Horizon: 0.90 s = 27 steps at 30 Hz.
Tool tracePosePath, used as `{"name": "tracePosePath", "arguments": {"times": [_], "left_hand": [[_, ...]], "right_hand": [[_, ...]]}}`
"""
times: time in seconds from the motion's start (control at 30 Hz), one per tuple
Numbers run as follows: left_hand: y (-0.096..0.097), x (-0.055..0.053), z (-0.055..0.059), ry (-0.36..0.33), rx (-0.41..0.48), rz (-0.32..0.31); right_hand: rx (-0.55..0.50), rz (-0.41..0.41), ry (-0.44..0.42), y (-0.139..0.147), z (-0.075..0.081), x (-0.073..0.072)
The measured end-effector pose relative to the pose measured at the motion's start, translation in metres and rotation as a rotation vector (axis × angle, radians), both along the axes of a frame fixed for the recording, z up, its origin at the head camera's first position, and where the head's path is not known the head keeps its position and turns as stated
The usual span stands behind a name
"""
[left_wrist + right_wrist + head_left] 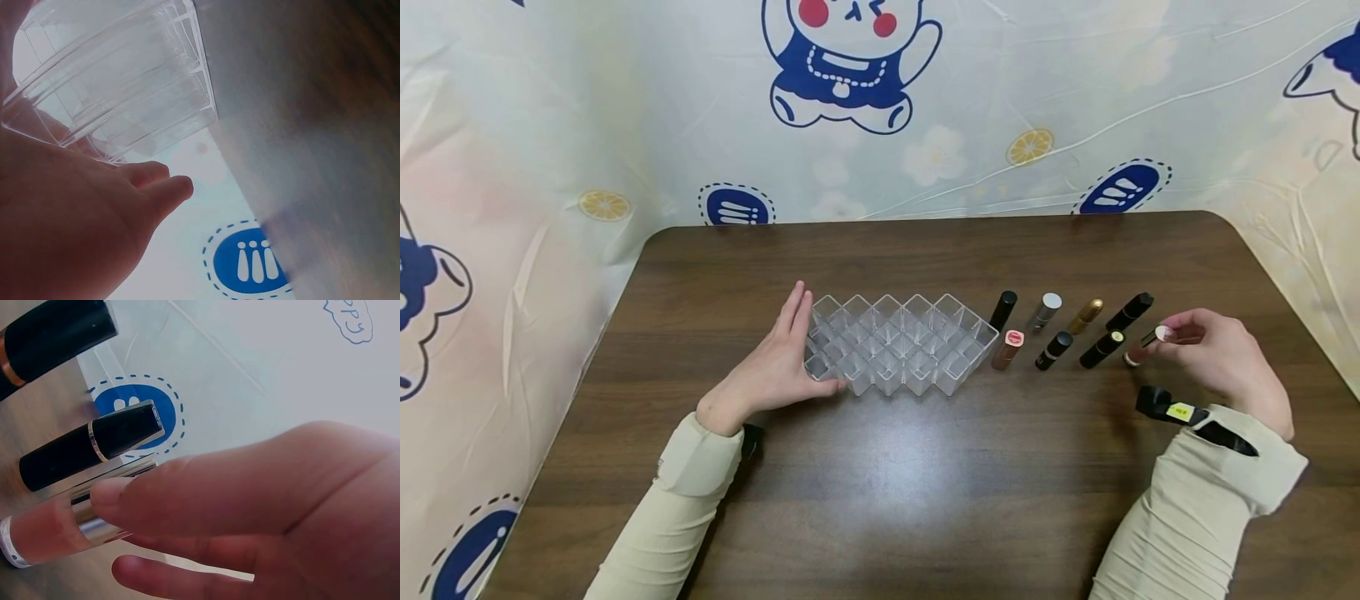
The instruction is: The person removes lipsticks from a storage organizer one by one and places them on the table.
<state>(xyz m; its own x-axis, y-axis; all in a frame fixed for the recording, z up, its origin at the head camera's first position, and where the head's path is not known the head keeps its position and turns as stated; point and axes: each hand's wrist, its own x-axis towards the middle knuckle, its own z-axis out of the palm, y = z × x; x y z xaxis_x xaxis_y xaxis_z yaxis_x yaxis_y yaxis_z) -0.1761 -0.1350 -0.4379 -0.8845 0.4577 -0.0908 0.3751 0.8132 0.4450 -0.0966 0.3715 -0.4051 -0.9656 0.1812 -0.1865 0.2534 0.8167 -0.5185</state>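
Observation:
A clear plastic organizer (898,346) with diamond-shaped compartments sits on the table. My left hand (775,362) rests against its left end, fingers straight along the side and thumb by the front edge. The left wrist view shows the organizer's clear wall (125,75) beside the palm (69,219). On the right, my right hand (1225,354) pinches a lip gloss tube (50,531) by its shiny silver cap; its body is pinkish-brown. Close to it stand a black lipstick tube (1102,349) and a longer black tube (1130,312).
Between organizer and right hand stand more tubes: a black one (1003,310), a brownish-pink one (1007,350), a silver-capped one (1046,311), a gold one (1086,317) and a short black one (1054,351). A patterned sheet (850,167) hangs behind the wooden table (910,500).

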Motion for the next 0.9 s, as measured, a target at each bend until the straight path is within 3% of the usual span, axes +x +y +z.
{"name": "tracePosePath", "arguments": {"times": [0.9], "left_hand": [[-0.0011,-0.0001,-0.0003,0.010,0.008,0.004]], "right_hand": [[-0.003,-0.007,-0.060,0.0017,0.0008,0.0025]]}}
